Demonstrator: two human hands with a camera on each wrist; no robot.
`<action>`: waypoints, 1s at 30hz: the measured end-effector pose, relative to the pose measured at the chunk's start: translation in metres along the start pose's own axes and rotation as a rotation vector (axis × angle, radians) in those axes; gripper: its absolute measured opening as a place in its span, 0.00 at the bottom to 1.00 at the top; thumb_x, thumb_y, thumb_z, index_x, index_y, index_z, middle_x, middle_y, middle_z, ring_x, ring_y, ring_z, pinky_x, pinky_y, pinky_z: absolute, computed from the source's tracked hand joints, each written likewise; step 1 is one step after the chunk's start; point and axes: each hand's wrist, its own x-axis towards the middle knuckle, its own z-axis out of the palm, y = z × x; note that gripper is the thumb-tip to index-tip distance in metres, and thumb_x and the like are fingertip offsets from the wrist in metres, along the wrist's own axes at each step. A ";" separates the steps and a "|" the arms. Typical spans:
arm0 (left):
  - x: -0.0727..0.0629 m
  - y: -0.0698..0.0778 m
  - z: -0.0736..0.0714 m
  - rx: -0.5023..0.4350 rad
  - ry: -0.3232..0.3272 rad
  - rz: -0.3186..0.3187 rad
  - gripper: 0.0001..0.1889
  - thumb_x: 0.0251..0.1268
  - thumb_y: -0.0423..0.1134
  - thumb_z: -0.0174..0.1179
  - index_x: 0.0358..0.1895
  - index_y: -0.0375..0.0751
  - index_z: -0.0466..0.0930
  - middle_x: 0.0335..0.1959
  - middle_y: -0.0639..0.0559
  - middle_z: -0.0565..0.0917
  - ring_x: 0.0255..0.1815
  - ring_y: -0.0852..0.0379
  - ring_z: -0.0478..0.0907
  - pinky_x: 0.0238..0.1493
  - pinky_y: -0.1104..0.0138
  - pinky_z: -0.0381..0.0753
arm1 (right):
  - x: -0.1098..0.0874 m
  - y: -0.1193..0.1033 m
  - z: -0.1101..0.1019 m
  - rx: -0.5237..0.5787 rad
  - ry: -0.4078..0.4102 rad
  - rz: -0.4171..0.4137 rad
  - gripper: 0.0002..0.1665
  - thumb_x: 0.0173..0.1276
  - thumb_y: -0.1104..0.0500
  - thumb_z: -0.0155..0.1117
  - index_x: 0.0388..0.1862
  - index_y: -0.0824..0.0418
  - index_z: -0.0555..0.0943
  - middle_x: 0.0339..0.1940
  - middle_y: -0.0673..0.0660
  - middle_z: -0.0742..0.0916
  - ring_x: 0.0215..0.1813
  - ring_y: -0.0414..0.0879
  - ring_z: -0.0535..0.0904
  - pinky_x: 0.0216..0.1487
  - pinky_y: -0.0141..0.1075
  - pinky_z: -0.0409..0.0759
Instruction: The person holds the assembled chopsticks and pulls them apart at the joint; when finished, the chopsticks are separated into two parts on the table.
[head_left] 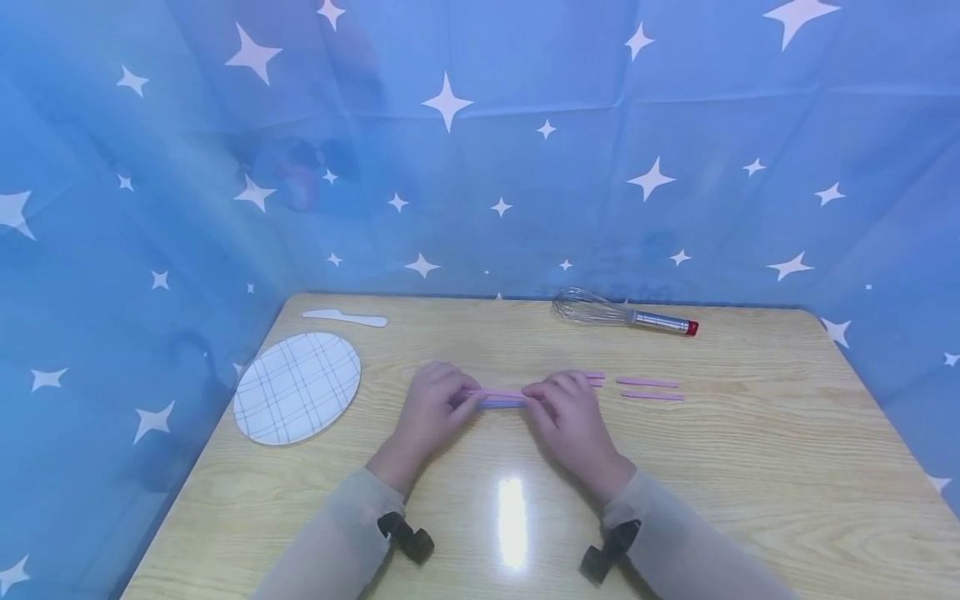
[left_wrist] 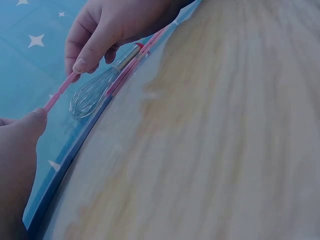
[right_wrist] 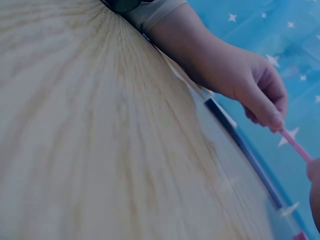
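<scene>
Both hands pinch one thin pink stick (head_left: 497, 393) near its two ends. My left hand (head_left: 435, 404) has its left end between thumb and fingers, and my right hand (head_left: 572, 419) has the other. In the left wrist view the pink stick (left_wrist: 59, 93) appears raised off the table. Just below it in the head view lies a blue stick (head_left: 502, 405), its ends hidden by the hands. Beyond the right hand lie more pink sticks (head_left: 647, 382), some partly covered by that hand.
A white plate (head_left: 297, 389) with a blue grid pattern lies at the left of the wooden table (head_left: 750, 467). Behind it is a white plastic knife (head_left: 345, 317). A wire whisk (head_left: 624, 313) with a red-tipped handle lies at the back. A starry blue cloth (head_left: 495, 167) hangs behind.
</scene>
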 end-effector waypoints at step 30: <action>0.023 0.048 0.046 0.033 -0.066 0.052 0.10 0.71 0.51 0.71 0.42 0.50 0.90 0.39 0.61 0.87 0.46 0.59 0.78 0.59 0.61 0.75 | -0.027 0.035 -0.048 -0.050 0.093 -0.003 0.11 0.66 0.67 0.77 0.47 0.60 0.89 0.43 0.53 0.89 0.54 0.57 0.76 0.60 0.52 0.68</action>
